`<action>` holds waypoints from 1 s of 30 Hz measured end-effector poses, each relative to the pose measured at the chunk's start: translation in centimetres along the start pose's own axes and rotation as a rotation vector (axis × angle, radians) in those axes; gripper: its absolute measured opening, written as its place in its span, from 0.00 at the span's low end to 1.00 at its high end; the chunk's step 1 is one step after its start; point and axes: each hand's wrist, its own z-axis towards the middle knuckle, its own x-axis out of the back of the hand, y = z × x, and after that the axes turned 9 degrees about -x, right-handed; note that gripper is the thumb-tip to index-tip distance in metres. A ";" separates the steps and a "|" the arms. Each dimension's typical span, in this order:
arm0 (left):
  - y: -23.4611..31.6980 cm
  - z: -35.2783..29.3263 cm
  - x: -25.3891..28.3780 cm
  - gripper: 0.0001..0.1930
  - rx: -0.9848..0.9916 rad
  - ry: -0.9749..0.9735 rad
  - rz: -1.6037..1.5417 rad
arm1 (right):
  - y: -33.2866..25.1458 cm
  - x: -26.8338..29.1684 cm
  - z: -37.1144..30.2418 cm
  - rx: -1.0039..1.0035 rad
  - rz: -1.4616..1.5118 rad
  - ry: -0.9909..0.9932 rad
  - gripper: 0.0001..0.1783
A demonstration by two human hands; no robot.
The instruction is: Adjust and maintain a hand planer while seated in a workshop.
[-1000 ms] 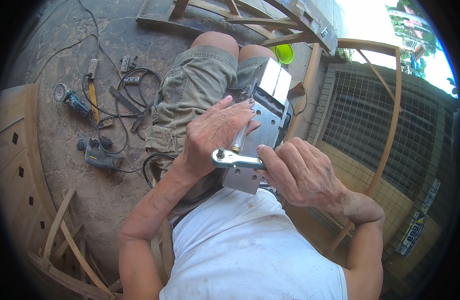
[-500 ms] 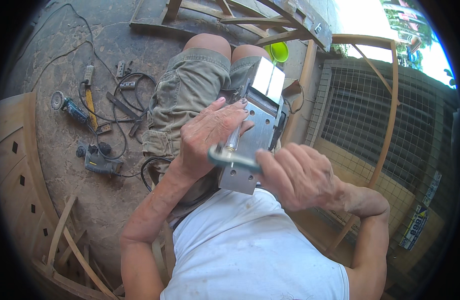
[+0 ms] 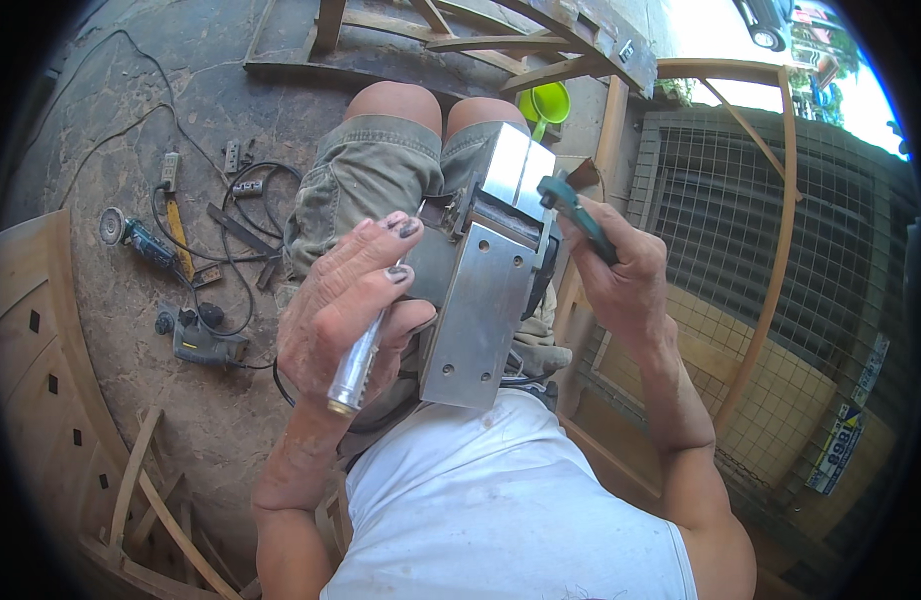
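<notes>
Concrete floor (image 3: 131,120) with power tools fills the frame's left; left hand (image 3: 346,305) grips a metal wrench (image 3: 356,365), right hand (image 3: 616,265) grips a teal handle (image 3: 576,212) beside the planer (image 3: 481,300).

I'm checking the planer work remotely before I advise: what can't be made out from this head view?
- Head view: the working end of the silver wrench is hidden inside the left hand.
- Where the teal-handled tool in the right hand meets the electric planer: too small to tell.
- The planer's underside and cord: covered by its metal sole and the lap.
- Small parts on the floor beside the angle grinder: too small to identify.
</notes>
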 end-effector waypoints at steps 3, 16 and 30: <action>-0.8 0.3 -0.8 0.17 0.380 0.294 -0.515 | 0.5 -3.0 0.1 0.059 0.062 -0.065 0.20; -4.3 -1.0 -0.9 0.18 0.919 0.427 -0.664 | 2.3 -4.7 -1.2 0.283 0.063 -0.032 0.14; -3.2 4.2 1.9 0.16 0.839 0.433 -0.587 | 3.0 -5.2 -1.2 0.174 0.157 0.009 0.22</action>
